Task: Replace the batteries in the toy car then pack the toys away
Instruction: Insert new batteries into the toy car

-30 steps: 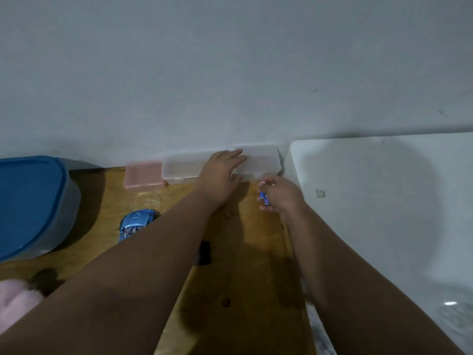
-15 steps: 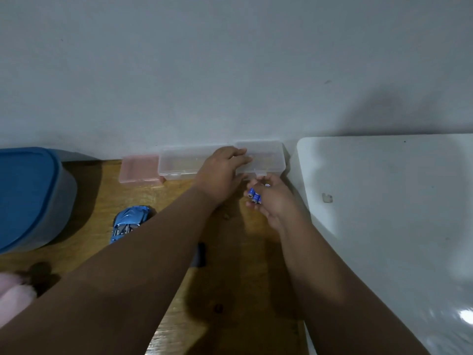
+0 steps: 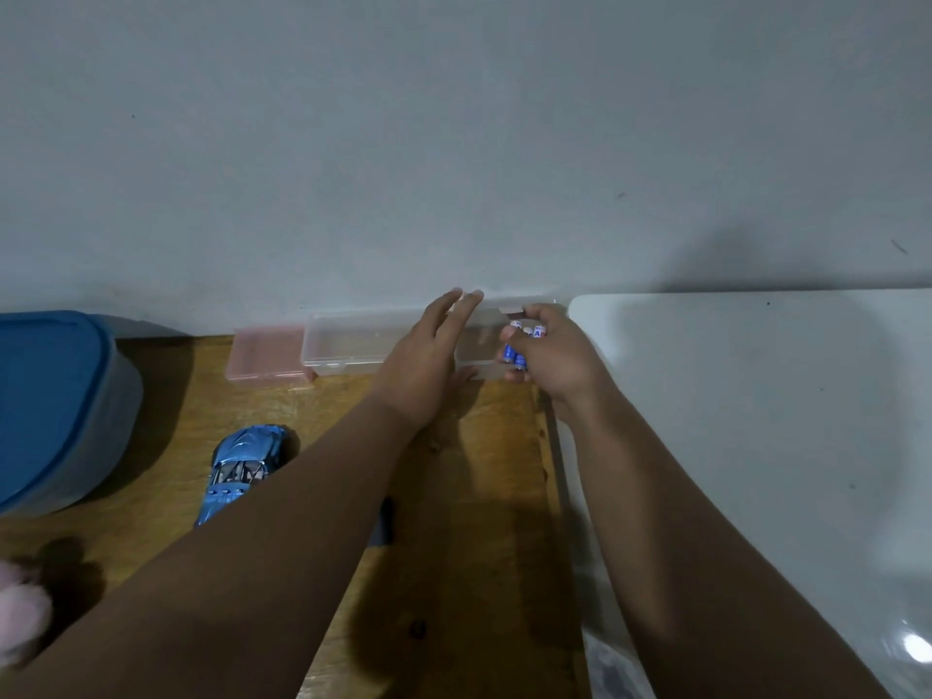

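In the head view, small blue batteries (image 3: 515, 351) are gripped in the curled fingers (image 3: 542, 315) of the right hand (image 3: 560, 360), at the right end of a clear box (image 3: 353, 343) on the far side of the worktop (image 3: 474, 476). Their long axes run roughly near to far. The left hand (image 3: 423, 365) is laid on the box, fingers (image 3: 451, 307) straight. The blue toy car (image 3: 242, 461) is seen nearer left, lengthwise near to far.

Blurred pink thing (image 3: 20, 618) at left edge; toy car (image 3: 242, 466) half behind forearm (image 3: 282, 547)
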